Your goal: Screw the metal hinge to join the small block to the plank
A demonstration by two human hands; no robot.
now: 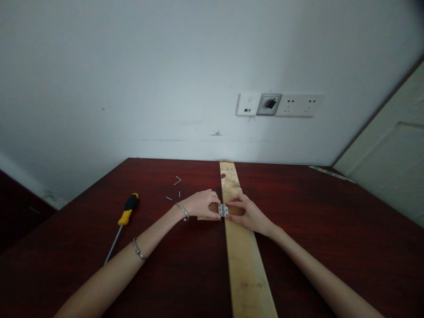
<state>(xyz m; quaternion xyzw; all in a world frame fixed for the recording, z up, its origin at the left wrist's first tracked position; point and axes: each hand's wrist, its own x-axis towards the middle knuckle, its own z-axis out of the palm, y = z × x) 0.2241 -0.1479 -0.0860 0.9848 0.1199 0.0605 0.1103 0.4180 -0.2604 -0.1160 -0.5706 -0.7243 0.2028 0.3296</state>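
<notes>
A small hinge point(223, 210) with pale metal plates at its middle and brown rounded ends lies across the seam beside a long wooden board point(247, 265). My left hand point(201, 204) is closed on the hinge's left end, its fingertips partly hidden. On the other end, my right hand point(251, 215) pinches with thumb and fingers while resting over the board. Beneath my left hand, the edge of a shorter wood piece point(208, 218) shows, up against the long board's left side. Whether the hinge is fastened, I cannot tell.
A yellow-and-black screwdriver point(128, 209) lies on the dark red table point(172, 274) to the left. Several screws point(169, 198) are scattered beyond my left hand. The wall behind carries a row of sockets point(296, 105). A thin pale strip point(331, 173) lies at the back right, near a door point(394, 145).
</notes>
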